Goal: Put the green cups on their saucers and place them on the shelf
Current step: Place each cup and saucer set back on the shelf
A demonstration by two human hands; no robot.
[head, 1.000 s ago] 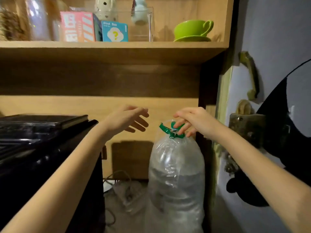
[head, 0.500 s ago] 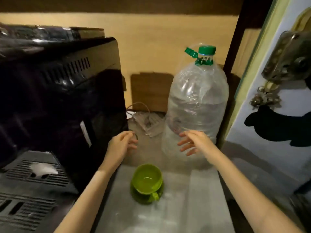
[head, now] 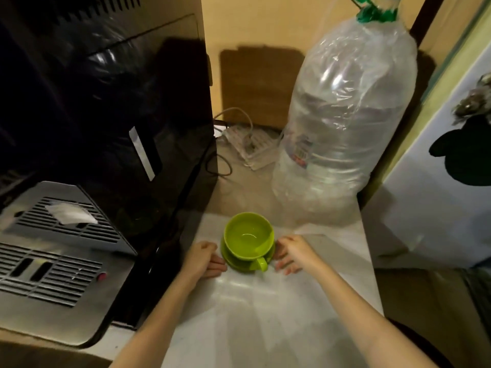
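Head view: your left hand (head: pixel 204 257) sits w/ fingers loosely curled, tips at the left rim of the saucer (head: pixel 233 260), holding nothing yet. Your right hand (head: pixel 293 252) mirrors it on the other side, fingers part spread and bent down toward the right rim; can't tell if either actually touches. Between the two hands the green cup (head: pixel 248 236) stands upright on the saucer, handle pointing back toward you, on the pale counter (head: pixel 265 314).

Handling, my read: looks like glazed ceramic or hard plastic, stiff, light, prob slick. Cup only rests on the saucer, so it'll slide if you tilt. Take the saucer by both rims, thumbs on top, and keep it level.

Beyond the right hand, the wrapped water bottle (head: pixel 348 115) stands near; off the left hand, the black appliance (head: pixel 106 102) crowds in. Lift straight up btw them.
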